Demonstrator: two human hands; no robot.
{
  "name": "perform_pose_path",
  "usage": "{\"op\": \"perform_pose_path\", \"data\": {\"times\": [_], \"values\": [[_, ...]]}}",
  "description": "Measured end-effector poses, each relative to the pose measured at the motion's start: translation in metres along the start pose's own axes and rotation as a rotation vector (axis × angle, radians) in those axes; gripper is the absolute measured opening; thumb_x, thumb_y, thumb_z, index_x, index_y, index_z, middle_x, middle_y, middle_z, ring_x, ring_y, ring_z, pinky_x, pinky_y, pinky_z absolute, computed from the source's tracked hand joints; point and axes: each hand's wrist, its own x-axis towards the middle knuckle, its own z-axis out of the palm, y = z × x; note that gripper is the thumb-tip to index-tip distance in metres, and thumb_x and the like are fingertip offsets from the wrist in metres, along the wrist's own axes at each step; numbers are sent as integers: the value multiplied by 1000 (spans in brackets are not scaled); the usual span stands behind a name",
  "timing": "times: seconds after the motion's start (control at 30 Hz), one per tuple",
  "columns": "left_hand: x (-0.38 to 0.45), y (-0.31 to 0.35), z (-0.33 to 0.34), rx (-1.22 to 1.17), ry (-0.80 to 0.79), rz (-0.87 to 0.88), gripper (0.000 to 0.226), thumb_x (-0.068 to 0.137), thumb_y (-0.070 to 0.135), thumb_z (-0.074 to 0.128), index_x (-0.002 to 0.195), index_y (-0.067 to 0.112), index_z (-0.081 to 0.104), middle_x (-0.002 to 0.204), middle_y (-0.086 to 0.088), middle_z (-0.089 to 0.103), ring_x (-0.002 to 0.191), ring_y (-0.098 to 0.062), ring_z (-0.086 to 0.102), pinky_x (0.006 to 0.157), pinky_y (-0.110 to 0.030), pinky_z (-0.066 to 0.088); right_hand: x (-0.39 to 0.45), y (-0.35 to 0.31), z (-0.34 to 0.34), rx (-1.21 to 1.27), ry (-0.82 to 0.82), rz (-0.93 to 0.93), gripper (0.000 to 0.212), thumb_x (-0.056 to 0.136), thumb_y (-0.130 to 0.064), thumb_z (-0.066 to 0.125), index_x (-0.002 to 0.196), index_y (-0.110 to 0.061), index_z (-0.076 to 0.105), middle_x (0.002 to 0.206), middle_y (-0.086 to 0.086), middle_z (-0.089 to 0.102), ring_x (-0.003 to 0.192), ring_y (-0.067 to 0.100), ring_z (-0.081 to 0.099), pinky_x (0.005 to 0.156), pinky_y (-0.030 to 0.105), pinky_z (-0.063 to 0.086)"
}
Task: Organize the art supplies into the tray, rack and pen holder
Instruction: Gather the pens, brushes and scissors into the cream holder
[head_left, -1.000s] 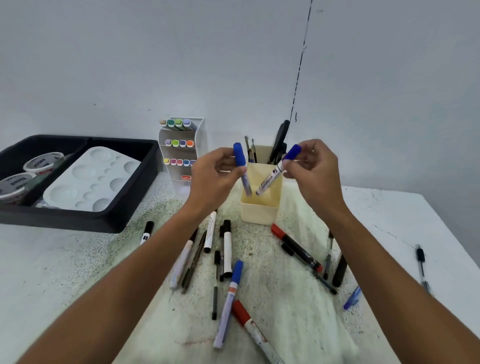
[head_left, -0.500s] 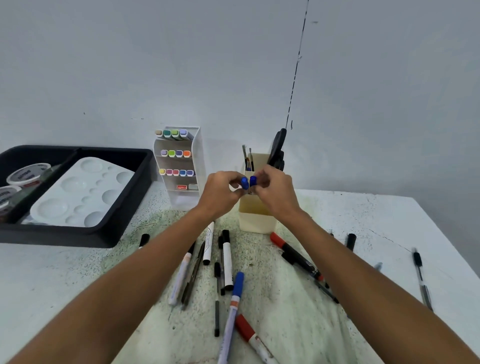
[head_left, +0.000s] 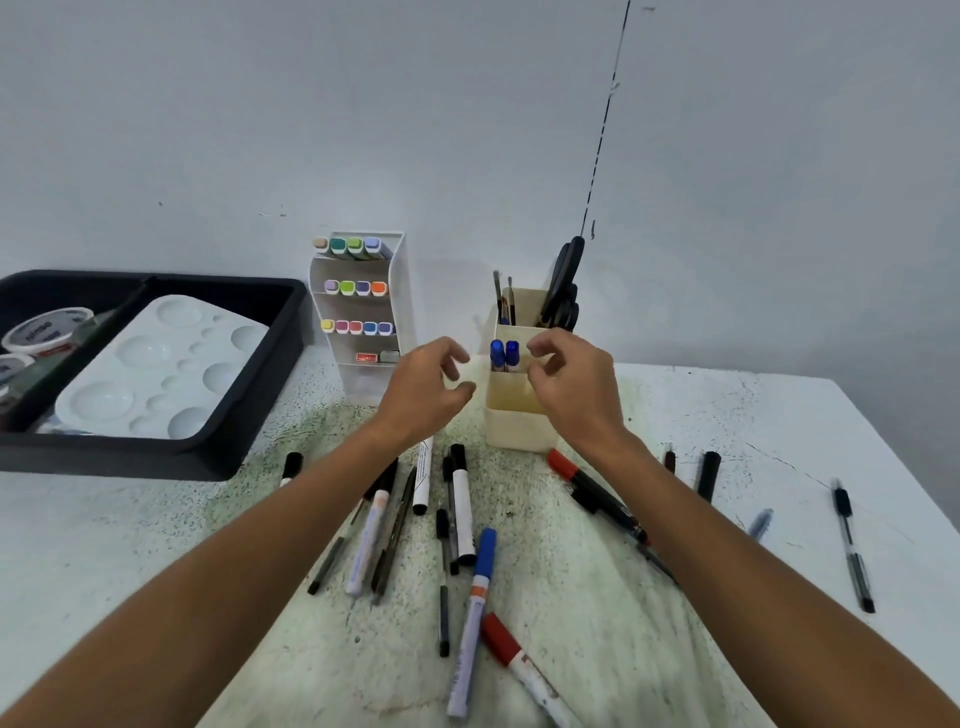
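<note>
Both hands have released the two blue-capped markers (head_left: 504, 355), which half a second ago were still pinched at their caps. The markers now stand upright, side by side, in the front compartment of the cream pen holder (head_left: 519, 415) at frame centre.

The left hand (head_left: 423, 392) hangs just left of the pen holder, fingers loosely curled, holding nothing. The right hand (head_left: 574, 387) hovers at the holder's right front edge, fingers also loosely curled and empty; contact with the rim cannot be confirmed.

Status of remaining stations:
- The scissors (head_left: 563, 291) and brushes occupy the rear compartment of the pen holder.
- The white rack (head_left: 400, 291), left of the holder, carries rows of coloured markers.
- The black tray (head_left: 249, 415), at left of frame, contains the white palette (head_left: 156, 374) and paint tubs.

Judgement: this deposit step appears complete. Many loose pens and markers remain on the table (head_left: 779, 415) in the lower half of the frame, including the blue-capped marker (head_left: 475, 618) and the red-capped marker (head_left: 524, 667) at lower centre. Either hand is free for the next pickup.
</note>
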Motion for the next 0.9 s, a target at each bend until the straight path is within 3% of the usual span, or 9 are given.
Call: {"op": "perform_pose_path", "data": {"times": [0.1,0.27,0.43,0.53,0.63,0.77,0.9], "values": [[-24,-11,-2,137,-149,-55,21,81,29,74,95,16,65,77,2,59,69,-11,53,58,-22,37,-21,10,-8,-1,-28,-95,8,85,-6,62,89,-10,68,77,-5,66,67,12,61,63,34,55],[-46,-18,13,331,-263,-107,52,75,56,71,110,18,65,83,6,56,81,-13,53,68,-27,40,-46,29,-14,-279,-165,-66,8,83,-11,63,88,-13,69,81,-2,70,67,12,58,65,32,51],[-51,-13,21,369,-262,-147,49,75,52,73,107,17,66,91,1,62,85,-17,58,68,-28,43,-50,28,-19,-531,-277,84,14,88,-26,61,95,-17,69,88,-2,69,80,17,61,65,27,42],[-51,-10,23,330,-257,-180,42,74,45,76,103,17,66,89,2,62,85,-17,59,68,-28,46,-57,34,-20,-606,-373,195,22,91,-38,61,93,-17,67,83,-2,66,74,16,59,57,25,39],[-51,-9,24,245,-251,-214,35,72,34,78,99,15,68,85,2,62,80,-15,60,64,-25,46,-62,39,-18,-482,-389,277,15,88,-30,66,94,-17,69,79,-5,64,69,13,57,51,22,33],[-49,-4,20,18,-240,-260,26,68,18,81,90,18,67,70,5,63,64,-9,59,54,-19,40,-51,40,-26,-168,-404,383,28,79,-15,77,106,-14,70,80,-6,64,76,11,61,68,26,47],[-42,11,4,-242,-181,-230,31,68,7,82,92,19,67,74,-8,69,63,-14,64,59,-24,54,-33,24,-50,120,-428,394,26,79,-8,75,104,-13,71,81,-3,66,78,9,59,76,23,42]]}}
